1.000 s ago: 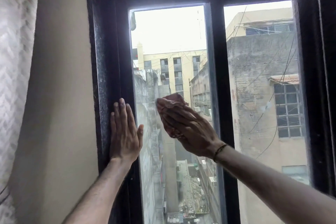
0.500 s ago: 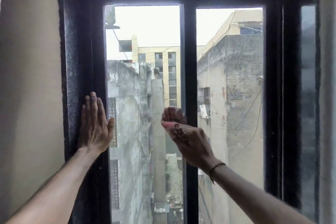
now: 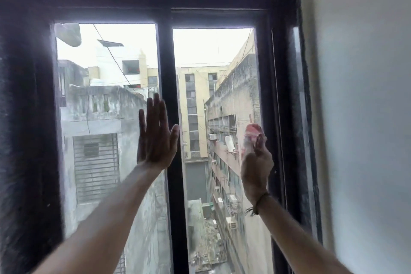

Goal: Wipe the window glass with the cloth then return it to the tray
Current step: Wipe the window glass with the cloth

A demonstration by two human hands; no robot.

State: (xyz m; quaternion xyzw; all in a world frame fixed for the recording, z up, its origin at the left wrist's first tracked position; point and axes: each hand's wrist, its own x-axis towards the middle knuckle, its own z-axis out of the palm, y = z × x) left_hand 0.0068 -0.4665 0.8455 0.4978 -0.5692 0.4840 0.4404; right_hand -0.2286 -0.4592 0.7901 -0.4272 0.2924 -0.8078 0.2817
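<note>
A dark-framed window holds two panes: the left glass pane [image 3: 104, 73] and the right glass pane [image 3: 213, 55]. My right hand [image 3: 256, 162] presses a pinkish-red cloth [image 3: 252, 132] against the right pane, close to its right edge at mid height. The cloth shows only above my fingers. My left hand [image 3: 155, 138] lies flat with fingers together and thumb out, on the right part of the left pane beside the centre bar [image 3: 165, 62]. No tray is in view.
The black window frame [image 3: 26, 118] runs wide on the left and across the top. A pale wall [image 3: 367, 118] stands on the right. Buildings and an alley show through the glass.
My right hand with the cloth has gone from the left pane across the centre bar to the right pane's right edge. My left hand left the left frame for the glass by the centre bar.
</note>
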